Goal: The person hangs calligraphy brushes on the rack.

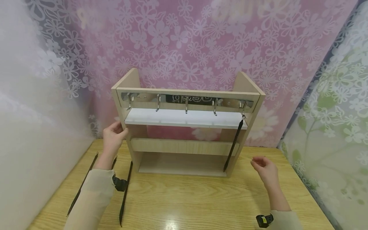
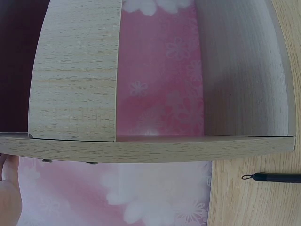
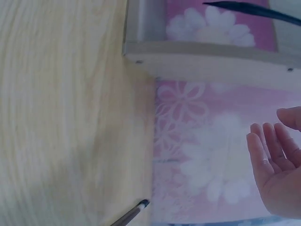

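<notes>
A wooden shelf rack (image 1: 185, 146) stands upright, with a shiny strip of metal hooks (image 1: 186, 105) across its top front. My left hand (image 1: 111, 137) touches the rack's left side panel (image 2: 155, 149), the thumb at its front edge. From the rightmost hook a black calligraphy brush (image 1: 234, 145) hangs by its loop, tip down. To the right of the rack, apart from it, my right hand (image 1: 265, 171) is raised with loosely bent fingers and nothing in them. A dark brush end with a white band (image 3: 142, 205) shows below this hand in the right wrist view.
More black brushes lie on the wooden table to the left: one near the wall (image 1: 82, 184), one beside the rack (image 1: 125, 194), one partly hidden under the left forearm (image 1: 114, 162). A white shelf board (image 1: 184, 117) spans the rack. Flowered curtains (image 1: 184, 41) surround the table.
</notes>
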`<state>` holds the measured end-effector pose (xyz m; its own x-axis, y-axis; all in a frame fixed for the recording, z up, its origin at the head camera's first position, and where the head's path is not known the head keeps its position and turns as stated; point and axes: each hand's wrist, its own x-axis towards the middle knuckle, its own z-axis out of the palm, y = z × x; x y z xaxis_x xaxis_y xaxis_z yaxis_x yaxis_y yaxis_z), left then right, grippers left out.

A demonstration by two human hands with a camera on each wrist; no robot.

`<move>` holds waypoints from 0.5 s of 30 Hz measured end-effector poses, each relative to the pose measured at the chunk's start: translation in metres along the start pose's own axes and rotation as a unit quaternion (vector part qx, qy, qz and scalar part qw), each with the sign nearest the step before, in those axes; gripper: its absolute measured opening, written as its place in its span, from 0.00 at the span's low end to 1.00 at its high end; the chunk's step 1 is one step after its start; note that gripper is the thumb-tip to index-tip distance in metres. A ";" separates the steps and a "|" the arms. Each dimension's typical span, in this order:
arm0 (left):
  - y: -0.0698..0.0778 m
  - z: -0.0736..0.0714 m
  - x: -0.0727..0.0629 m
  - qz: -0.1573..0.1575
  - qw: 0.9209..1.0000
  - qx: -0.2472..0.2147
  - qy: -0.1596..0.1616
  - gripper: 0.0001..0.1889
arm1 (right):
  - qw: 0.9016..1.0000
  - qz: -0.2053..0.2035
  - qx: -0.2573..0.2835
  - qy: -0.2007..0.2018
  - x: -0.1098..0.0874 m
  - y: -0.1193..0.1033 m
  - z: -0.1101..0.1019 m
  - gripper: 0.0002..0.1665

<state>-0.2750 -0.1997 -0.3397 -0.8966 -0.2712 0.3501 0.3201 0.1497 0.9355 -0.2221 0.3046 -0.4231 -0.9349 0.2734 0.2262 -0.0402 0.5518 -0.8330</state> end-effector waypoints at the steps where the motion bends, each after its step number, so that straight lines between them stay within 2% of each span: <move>1: 0.003 0.000 -0.002 0.000 1.000 0.002 -0.001 0.19 | 1.000 0.001 -0.002 0.002 0.000 0.002 -0.001 0.18; 7: 0.010 0.002 -0.007 0.001 1.000 0.010 -0.001 0.19 | 0.999 0.018 -0.044 0.009 0.003 0.021 -0.007 0.19; 12: -0.009 -0.001 0.003 0.004 1.000 0.008 0.004 0.19 | 0.995 0.035 -0.085 0.026 0.006 0.037 -0.012 0.18; 15: -0.014 -0.001 0.007 0.003 1.000 0.008 0.005 0.19 | 0.993 0.037 -0.106 0.032 0.007 0.046 -0.015 0.17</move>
<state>-0.2851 -0.2050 -0.3500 -0.8916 -0.2803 0.3556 0.3195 0.1671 0.9327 -0.2251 0.3437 -0.4521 -0.9081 0.3652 0.2049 0.1100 0.6802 -0.7248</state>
